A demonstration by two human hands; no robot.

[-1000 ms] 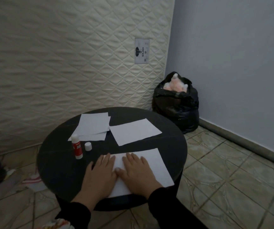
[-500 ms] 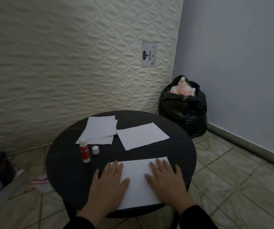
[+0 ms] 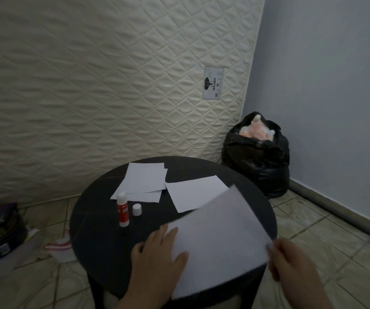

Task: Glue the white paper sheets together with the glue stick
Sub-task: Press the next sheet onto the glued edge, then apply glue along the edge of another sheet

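Head cam: glued sheet [image 3: 219, 246] at 6 o'clock on table [image 3: 94, 219] has come up off the top since 0.5 s ago. My right hand [image 3: 291, 266] pinches its right edge; my left hand [image 3: 157, 257] is flat and relaxed on its left edge. I'd call pressing finished. Glue stick [image 3: 122, 209] stands uncapped at 9 o'clock, cap [image 3: 136, 209] beside it. Loose sheet [image 3: 193, 192] and stack [image 3: 144, 181] wait at 12.

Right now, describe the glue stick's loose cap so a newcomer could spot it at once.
Start at the round black table in front of the quilted mattress. On its left half, just nearer than the overlapping paper sheets, the red-and-white glue stick stands upright and uncapped. The cap sits right beside it on the side toward the middle of the table: a small, all-white cylinder, shorter than the stick, with no red.
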